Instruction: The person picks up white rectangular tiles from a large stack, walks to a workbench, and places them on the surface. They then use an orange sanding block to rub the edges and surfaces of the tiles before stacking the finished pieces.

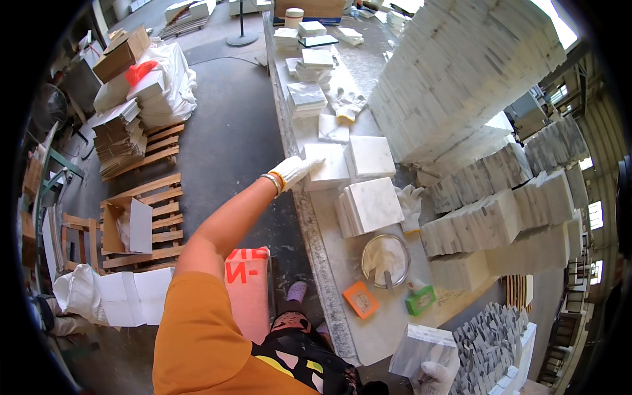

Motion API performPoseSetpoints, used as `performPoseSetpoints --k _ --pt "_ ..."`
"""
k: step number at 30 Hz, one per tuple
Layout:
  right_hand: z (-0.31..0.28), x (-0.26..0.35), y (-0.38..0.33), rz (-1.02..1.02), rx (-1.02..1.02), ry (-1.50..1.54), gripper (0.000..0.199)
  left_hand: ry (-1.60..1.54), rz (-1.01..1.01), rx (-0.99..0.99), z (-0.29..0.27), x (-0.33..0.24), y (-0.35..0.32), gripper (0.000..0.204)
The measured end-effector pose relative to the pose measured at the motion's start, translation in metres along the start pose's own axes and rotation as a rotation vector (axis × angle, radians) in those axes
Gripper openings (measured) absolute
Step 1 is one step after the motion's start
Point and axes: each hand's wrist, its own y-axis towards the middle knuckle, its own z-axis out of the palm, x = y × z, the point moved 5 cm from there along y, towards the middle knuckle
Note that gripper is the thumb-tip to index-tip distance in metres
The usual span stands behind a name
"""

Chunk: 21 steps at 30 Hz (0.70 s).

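My left hand (pixel 294 172), in a white knit glove, reaches across the table's left edge. Its fingers are stretched out over a stack of square white marble tiles (pixel 328 167), seeming to touch its near left corner. Beside that stack stand two more tile stacks (pixel 370 157), one of them nearer to me with a fanned side (pixel 374 201). At the lower right, my gloved right hand (pixel 437 378) grips a small stack of grey-veined marble tiles (pixel 421 347), held off the table. Part of that hand is cut off by the picture's lower edge.
On the stone table (pixel 329 263) lie a round dish of white paste (pixel 386 258), an orange block (pixel 360 299), a green block (pixel 420 300) and loose gloves (pixel 411 205). Tall slab stacks (pixel 467 79) line the right. Wooden pallets (pixel 164 217) with boxes stand left.
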Motion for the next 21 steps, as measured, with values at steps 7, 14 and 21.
performPoseSetpoints --k 7,14,21 --pt "0.061 0.063 0.077 -0.11 0.052 0.045 0.083 0.138 0.037 0.059 -0.007 -0.01 -0.018 0.079" --pt "0.155 0.111 0.167 -0.173 0.406 0.162 0.053 0.387 0.054 -0.396 0.004 0.002 -0.013 0.096" --pt "0.251 0.125 0.242 -0.09 0.435 0.135 0.009 0.161 0.091 -0.378 0.007 0.014 -0.003 0.099"
